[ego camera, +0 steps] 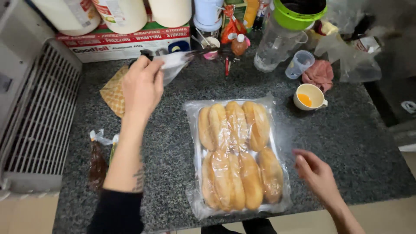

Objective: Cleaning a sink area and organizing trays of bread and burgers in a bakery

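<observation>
A clear plastic bag of several long bread rolls [237,154] lies flat on the dark speckled counter [346,143]. My left hand [142,89] is stretched toward the back of the counter and pinches a thin clear plastic bag [173,65] between its fingers. My right hand [315,171] hovers just right of the bread bag, near its lower right corner, fingers apart and holding nothing.
A cup with orange liquid [308,97], a small clear cup [299,64], a reddish cloth [320,74], a clear jug with green lid [284,37], a foil box [123,43], a checkered cloth [113,93] and a wire rack [41,117] surround them.
</observation>
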